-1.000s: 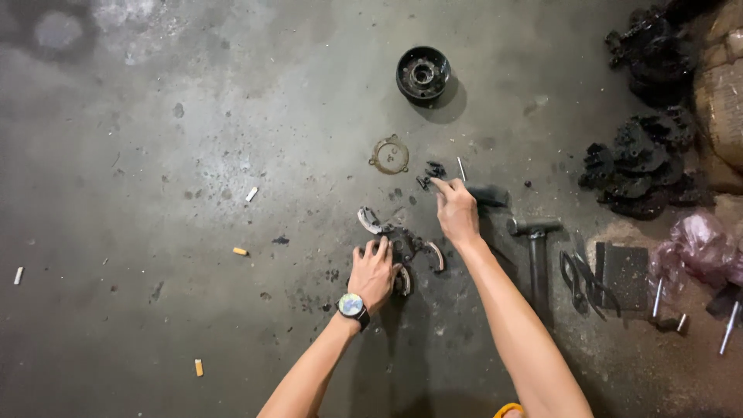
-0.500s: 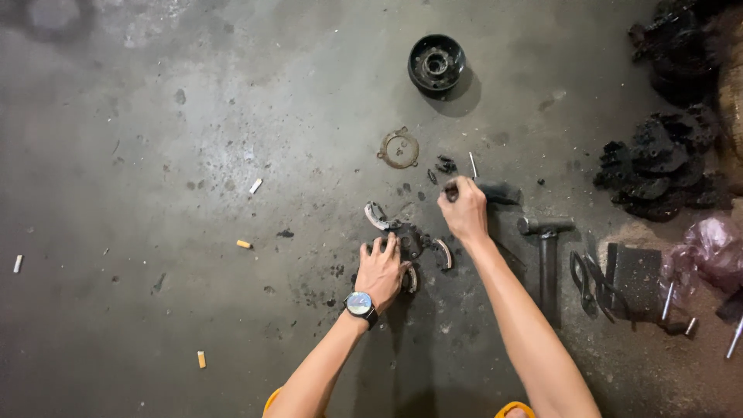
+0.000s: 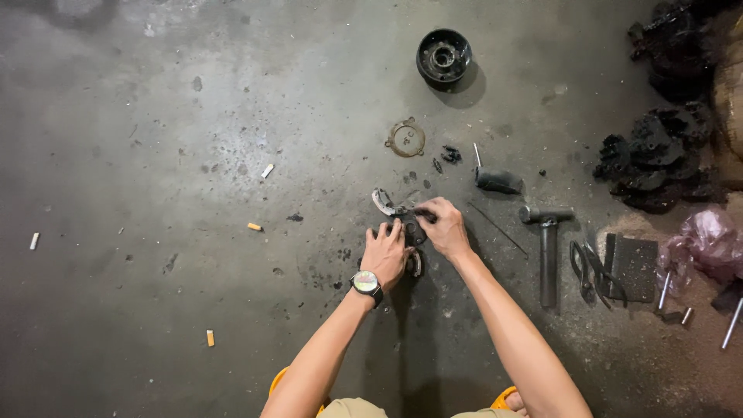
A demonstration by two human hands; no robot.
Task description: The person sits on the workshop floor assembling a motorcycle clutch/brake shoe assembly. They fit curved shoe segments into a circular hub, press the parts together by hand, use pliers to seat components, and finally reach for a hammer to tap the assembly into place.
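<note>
Down on the grey concrete floor (image 3: 155,232), 2 bare hands work on a small dirty metal part (image 3: 404,220) with curved shiny pieces. It lies near the middle of the floor, just in front of the person. The left hand (image 3: 385,251), with a watch (image 3: 366,282) on its wrist, rests on the near side of the part with its fingers bent down on it, pressing it to the floor. The right hand (image 3: 443,226) is curled and pinches the far right side of the same part with its fingertips. Both hands touch the part and almost touch each other. Farther away lies a thin metal ring (image 3: 405,138), and beyond that stands a round black drum (image 3: 443,56). Just right of the ring are some small black bits (image 3: 450,154). To the right of the hands lie a short dark tool with a thin tip (image 3: 495,178), a thin rod (image 3: 499,228) and a hammer (image 3: 546,240). Past the hammer are pliers (image 3: 588,267) and a flat dark block (image 3: 635,267). At the far right sits a pile of black greasy parts (image 3: 658,159), and a pink plastic bag (image 3: 708,244) lies nearer. A few cigarette butts (image 3: 255,227) are scattered on the left side of the floor.
</note>
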